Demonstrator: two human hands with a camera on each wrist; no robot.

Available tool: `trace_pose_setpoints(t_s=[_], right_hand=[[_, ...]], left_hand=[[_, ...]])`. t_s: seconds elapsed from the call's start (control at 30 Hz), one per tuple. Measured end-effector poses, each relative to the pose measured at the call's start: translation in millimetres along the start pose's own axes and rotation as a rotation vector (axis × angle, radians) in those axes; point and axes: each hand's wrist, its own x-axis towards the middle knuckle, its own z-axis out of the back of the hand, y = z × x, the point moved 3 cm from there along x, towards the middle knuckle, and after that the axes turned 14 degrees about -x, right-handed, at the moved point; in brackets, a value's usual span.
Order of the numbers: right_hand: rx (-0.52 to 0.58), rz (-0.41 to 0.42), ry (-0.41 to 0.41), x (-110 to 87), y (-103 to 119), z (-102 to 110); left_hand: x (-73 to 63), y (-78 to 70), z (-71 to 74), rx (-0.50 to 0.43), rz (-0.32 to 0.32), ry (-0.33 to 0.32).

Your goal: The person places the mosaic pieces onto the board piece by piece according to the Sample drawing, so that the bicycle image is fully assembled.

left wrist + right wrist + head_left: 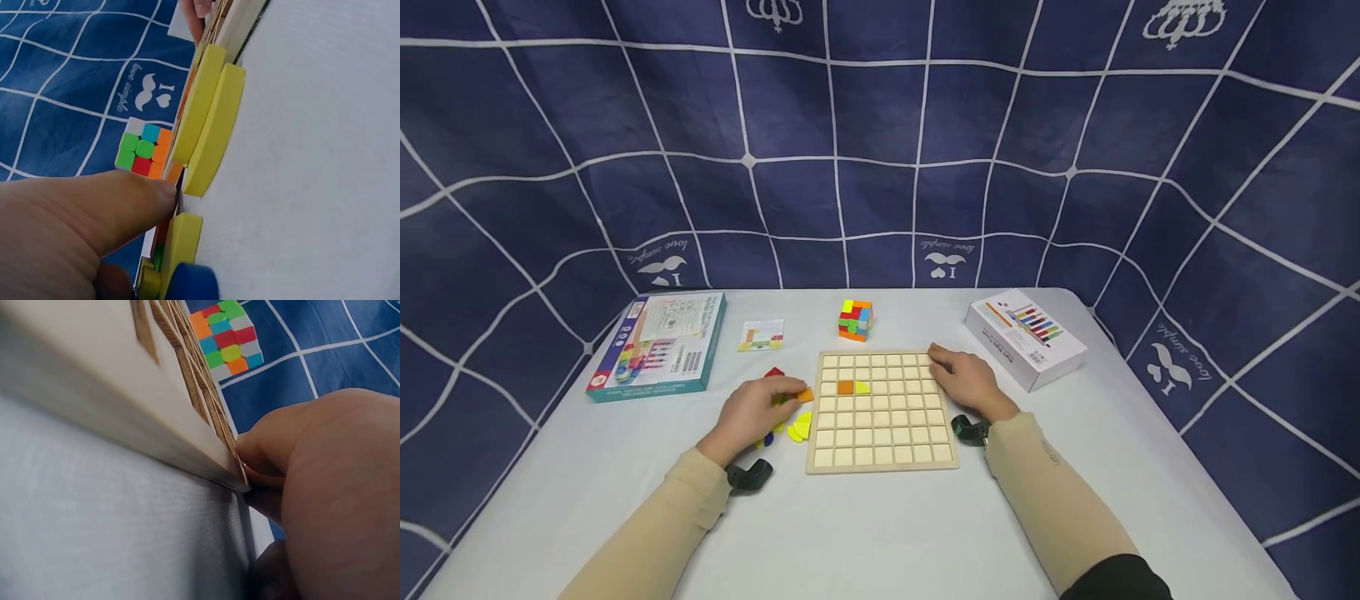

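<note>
A wooden grid board [886, 468] lies on the table, with an orange square block [846, 387] and a yellow piece [862, 387] in its cells. My left hand [751, 415] is just left of the board, its thumb and fingers pinching an orange block [805, 394]. Under and around that hand lie yellow curved pieces [215, 131], a red piece [774, 372] and a blue piece [192, 284], partly hidden by the fingers. My right hand [967, 382] grips the board's upper right corner, the thumb on its rim [187, 450].
Behind the board stands a colourful puzzle cube [855, 320]. A patterned card [762, 335] lies to its left, beside a flat teal-edged box [658, 346]. At the right is a white box [1026, 337]. A blue checked cloth [880, 200] hangs behind the table.
</note>
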Motion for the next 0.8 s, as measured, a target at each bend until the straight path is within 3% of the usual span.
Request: trace_pose_setpoints(t_s=[0.33,0.8], right_hand=[[0.016,0.016,-0.038,-1.0,-1.2,0.0],[0.009,0.012,-0.036,-1.5,-2.3,-0.4]], left_hand=[[-1.6,-0.6,0.0,0.082,-0.059,-0.033],[-3.6,4.7,2.8,0.131,-0.011,-0.077]])
